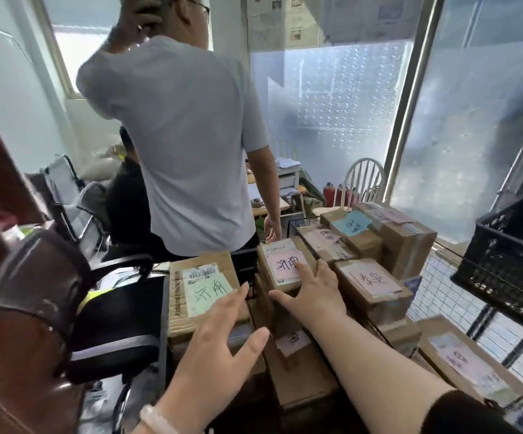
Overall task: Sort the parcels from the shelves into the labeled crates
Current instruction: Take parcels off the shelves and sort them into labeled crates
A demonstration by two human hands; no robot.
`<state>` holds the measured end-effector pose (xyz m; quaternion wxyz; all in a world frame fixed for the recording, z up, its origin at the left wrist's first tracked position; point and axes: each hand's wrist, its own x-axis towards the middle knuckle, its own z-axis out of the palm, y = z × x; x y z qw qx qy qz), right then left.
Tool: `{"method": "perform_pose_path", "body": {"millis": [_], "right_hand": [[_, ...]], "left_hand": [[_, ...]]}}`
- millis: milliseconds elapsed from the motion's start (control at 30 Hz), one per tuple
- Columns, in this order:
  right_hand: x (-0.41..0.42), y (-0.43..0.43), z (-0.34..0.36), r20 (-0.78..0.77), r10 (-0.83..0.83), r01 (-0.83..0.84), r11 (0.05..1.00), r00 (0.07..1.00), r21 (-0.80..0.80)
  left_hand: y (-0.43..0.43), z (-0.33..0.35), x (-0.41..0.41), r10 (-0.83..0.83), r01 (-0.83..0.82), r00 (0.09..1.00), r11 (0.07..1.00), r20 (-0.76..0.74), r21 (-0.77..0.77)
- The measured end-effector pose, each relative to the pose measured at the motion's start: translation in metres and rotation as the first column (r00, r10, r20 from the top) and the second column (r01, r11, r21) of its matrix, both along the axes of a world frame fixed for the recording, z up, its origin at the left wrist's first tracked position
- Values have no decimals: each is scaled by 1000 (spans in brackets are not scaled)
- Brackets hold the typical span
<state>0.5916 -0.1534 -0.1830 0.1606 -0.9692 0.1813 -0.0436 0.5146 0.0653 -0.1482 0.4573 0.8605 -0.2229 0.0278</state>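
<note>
Several cardboard parcels with handwritten paper labels are piled in front of me. My left hand (222, 333) lies open with straight fingers over the near edge of a parcel with a green label (203, 283). To its right, the spread fingers of my right hand (312, 288) touch a parcel with a pink label (280, 264). Another pink-labelled parcel (370, 285) sits just right of that hand. A black plastic crate (504, 264) stands on a wire shelf at the right edge.
A person in a grey shirt (185, 145) stands close behind the pile, back turned. A black office chair (119, 308) is at my left and a brown leather chair (28, 339) nearer. More parcels (388, 230) are stacked behind, and a white wooden chair (363, 180) stands by the window.
</note>
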Motion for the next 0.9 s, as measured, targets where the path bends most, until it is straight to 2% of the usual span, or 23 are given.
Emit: {"method": "perform_pose_path", "body": {"millis": [67,100,200,300,433,533,700,900], "right_hand": [[14,1,-6,-132,36,-60,982,991,-181],[18,0,-7,-182,52,-91,972,982,-216],[17,-6,0,-221,128,-166,973,967,-162],[-13,-22,14,-88,176,-185,977,980,-110],[-96,-55,25,113,158,-145,983,981,-110],[-173,-84,26,187,95,-72,989,978,-127],[-305,-140,33,122,-113,125,988,986,-89],[-485,-190,36,91,-422,431,884,902,-180]], "left_hand": [[1,2,6,-5,4,999,1000,50,9],[1,2,9,-7,5,997,1000,81,16],[-2,2,15,-35,15,982,994,188,106],[-14,1,19,-76,11,965,968,251,251],[-52,0,11,-161,40,930,939,330,343],[-98,-1,-10,-277,100,879,903,388,419],[-193,6,-73,-491,242,753,826,439,510],[-300,6,-208,-738,465,525,666,424,584]]}}
